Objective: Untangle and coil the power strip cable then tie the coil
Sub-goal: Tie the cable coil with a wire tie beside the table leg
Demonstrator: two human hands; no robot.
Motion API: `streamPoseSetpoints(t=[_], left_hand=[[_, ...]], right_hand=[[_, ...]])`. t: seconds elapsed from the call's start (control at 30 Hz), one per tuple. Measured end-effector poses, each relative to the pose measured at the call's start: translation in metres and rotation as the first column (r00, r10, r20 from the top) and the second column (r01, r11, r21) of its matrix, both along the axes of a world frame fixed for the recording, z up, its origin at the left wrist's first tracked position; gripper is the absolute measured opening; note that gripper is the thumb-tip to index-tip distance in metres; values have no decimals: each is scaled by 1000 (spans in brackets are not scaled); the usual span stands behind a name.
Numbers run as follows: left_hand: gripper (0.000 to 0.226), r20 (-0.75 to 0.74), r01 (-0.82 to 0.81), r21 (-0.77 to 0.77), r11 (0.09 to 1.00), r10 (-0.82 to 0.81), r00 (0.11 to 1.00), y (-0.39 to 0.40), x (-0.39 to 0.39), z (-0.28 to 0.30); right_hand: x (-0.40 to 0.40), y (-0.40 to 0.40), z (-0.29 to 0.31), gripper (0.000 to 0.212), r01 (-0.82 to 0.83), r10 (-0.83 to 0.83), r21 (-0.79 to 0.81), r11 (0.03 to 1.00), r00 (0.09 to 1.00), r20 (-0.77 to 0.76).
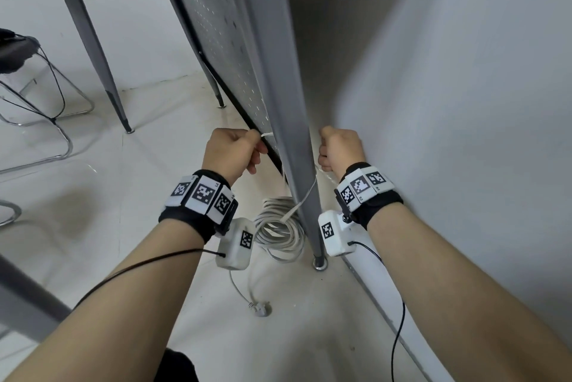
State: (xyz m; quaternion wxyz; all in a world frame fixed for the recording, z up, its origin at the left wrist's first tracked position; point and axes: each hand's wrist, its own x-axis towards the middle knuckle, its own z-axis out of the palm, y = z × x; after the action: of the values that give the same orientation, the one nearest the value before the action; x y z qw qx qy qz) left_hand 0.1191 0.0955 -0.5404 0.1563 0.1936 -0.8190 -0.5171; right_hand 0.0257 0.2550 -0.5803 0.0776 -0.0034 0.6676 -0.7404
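A white plug (259, 308) lies on the pale tiled floor (148, 146), its lead running to a coiled white power strip cable (278, 230) beside a grey metal desk leg (278, 103). Both forearms reach forward; the left hand (230, 151) and right hand (339, 149), fingers curled, each pinch an end of a thin white tie (305, 196) on either side of the leg

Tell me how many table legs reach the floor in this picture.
3: the near leg between the hands beside the cable coil, one far left, and one behind the perforated panel. Others may be hidden.
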Motion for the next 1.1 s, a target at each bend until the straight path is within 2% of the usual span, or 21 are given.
streamPoseSetpoints(t=[0.13,0.3,0.47,0.8,1.1], left_hand=[[24,-18,-16,19,1000,16,1000,-3,-6,-7],[16,-64,-57,-29,998,55,996,-8,-11,-14],[14,-80,-63,-63,996,58,995,-8,-13,-14],[30,-35,-94,-82,992,91,995,7,-9,8],[29,115,-82,-114,990,95,989,28,17,49]], right_hand=[[4,1,-2,39,46,-42,72,996,997,-57],[12,7,-4,43,86,-71,178,980,993,-93],[25,6,0,27,120,-93,305,945,991,-99],[42,10,25,21,142,-107,295,945,985,-132],[71,16,64,30,129,-126,237,963,992,-29]])
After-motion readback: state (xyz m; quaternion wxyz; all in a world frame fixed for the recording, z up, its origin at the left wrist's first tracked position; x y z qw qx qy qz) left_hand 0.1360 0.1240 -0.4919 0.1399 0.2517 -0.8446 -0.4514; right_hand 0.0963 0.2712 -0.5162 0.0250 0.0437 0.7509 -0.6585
